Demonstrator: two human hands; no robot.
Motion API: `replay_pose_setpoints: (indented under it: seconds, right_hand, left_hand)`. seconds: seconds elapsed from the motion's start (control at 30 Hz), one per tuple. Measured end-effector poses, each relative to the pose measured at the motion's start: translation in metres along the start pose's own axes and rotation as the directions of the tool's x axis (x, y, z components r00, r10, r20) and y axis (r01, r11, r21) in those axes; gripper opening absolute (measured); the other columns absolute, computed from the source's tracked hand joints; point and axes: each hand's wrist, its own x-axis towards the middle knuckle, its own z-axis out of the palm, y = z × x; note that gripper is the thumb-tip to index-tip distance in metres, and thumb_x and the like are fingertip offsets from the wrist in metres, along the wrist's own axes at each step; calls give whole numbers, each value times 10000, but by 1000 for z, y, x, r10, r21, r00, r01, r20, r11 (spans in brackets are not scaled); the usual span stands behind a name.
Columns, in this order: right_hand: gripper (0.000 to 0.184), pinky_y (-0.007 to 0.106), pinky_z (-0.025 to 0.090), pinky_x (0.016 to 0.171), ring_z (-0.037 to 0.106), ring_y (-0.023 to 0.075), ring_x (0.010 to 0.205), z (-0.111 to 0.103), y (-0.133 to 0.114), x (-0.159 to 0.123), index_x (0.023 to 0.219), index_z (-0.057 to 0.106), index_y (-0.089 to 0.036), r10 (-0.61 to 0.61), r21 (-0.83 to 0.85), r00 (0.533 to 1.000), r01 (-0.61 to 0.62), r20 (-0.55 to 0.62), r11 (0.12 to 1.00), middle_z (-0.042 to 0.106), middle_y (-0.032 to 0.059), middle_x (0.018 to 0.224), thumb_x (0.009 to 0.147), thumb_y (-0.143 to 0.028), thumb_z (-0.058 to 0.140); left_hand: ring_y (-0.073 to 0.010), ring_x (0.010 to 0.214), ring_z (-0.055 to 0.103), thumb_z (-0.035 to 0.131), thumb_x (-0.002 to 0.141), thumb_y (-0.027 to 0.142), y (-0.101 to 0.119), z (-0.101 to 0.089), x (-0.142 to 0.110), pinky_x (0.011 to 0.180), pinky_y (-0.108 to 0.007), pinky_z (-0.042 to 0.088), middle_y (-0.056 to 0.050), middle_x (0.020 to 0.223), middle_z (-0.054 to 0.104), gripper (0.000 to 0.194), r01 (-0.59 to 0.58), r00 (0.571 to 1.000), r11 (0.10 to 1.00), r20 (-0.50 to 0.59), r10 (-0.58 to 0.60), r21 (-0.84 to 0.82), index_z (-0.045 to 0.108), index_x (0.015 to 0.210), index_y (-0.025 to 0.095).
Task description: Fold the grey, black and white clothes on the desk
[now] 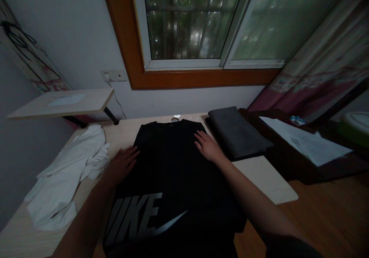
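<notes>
A black T-shirt lies spread on the light wooden desk, its neckline toward the wall. Grey NIKE lettering and a swoosh show near its lower edge, which hangs over the front of the desk. My left hand rests at the shirt's left side, fingers stretched out and partly on the cloth. On the upper right side, below the shoulder, my right hand lies flat with its fingers spread. Neither hand grips the fabric. The shirt's sleeves are not seen spread out.
A crumpled white garment lies on the desk's left, below a small raised shelf. Right of the shirt sits a folded dark grey cloth. Farther right, papers lie on a dark surface. A window is ahead.
</notes>
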Motion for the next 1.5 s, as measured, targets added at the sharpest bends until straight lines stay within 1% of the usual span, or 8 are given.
replay_pose_setpoints:
  seconds: [0.27, 0.57, 0.8, 0.9, 0.97, 1.13, 1.23, 1.5]
  right_hand:
    - [558, 479, 264, 1267, 318, 275, 1539, 1, -11, 23, 1537, 482, -153, 23, 26, 999, -24, 39, 999, 377, 114, 1645, 1059, -413, 356]
    - [580, 498, 265, 1260, 307, 279, 1543, 9, -10, 49, 1544, 468, -150, 15, 45, 998, -17, 57, 999, 362, 120, 1653, 1055, -435, 343]
    - [568, 508, 269, 1256, 308, 283, 1543, 10, -9, 49, 1546, 467, -178, 3, 57, 998, -6, 56, 998, 361, 109, 1654, 1056, -438, 344]
    - [556, 501, 268, 1258, 309, 275, 1544, 10, -10, 49, 1544, 472, -190, 5, 57, 999, -8, 45, 998, 368, 101, 1652, 1061, -435, 345]
    - [555, 502, 265, 1260, 307, 275, 1544, 10, -10, 49, 1543, 472, -186, 5, 55, 999, -8, 46, 998, 366, 103, 1652, 1062, -432, 347]
    - [564, 488, 258, 1265, 315, 278, 1540, 8, -11, 49, 1540, 471, -148, 2, 43, 998, -5, 56, 999, 367, 116, 1650, 1062, -423, 355]
    - [559, 486, 264, 1264, 324, 273, 1537, 8, -10, 49, 1537, 477, -159, 8, 46, 999, -11, 52, 999, 374, 112, 1647, 1063, -427, 352]
    - [554, 491, 265, 1266, 331, 269, 1534, 10, -10, 43, 1536, 482, -175, 17, 59, 999, -19, 37, 998, 378, 99, 1646, 1057, -425, 360]
  left_hand:
    - [-289, 1566, 248, 357, 1057, 365, -19, 3, 2, 1224, -651, 234, 1, 1624, 426, 482, 69, 998, 995, 8, -70, 69, 468, 1526, 359]
    - [-307, 1544, 306, 391, 1044, 367, -24, -3, 16, 1199, -671, 275, 5, 1595, 470, 458, 119, 993, 992, 0, -119, 31, 521, 1481, 398]
    - [-254, 1518, 372, 415, 1041, 488, -14, -20, 20, 1255, -598, 242, -18, 1510, 578, 449, -18, 997, 990, 76, 29, -136, 604, 1414, 324]
    - [-196, 1427, 505, 362, 1060, 471, -4, -28, 39, 1264, -482, 300, -14, 1449, 637, 461, -72, 994, 973, 63, 88, -220, 628, 1390, 287]
    - [-186, 1441, 488, 327, 1067, 472, 3, -29, 60, 1255, -433, 330, -24, 1529, 562, 497, -51, 998, 972, 29, 60, -229, 593, 1427, 256]
    - [-292, 1537, 329, 370, 1039, 465, 18, -5, 117, 1248, -459, 319, -180, 1661, 328, 642, 163, 984, 976, -54, -172, -146, 410, 1545, 72]
    - [-338, 1530, 334, 385, 1024, 439, 20, 15, 135, 1231, -527, 318, -215, 1644, 342, 672, 299, 950, 949, -66, -306, -104, 340, 1578, 63]
    - [-321, 1544, 308, 308, 1040, 462, 16, 27, 129, 1259, -531, 241, -181, 1644, 361, 647, 289, 957, 957, 0, -289, -12, 416, 1557, 89]
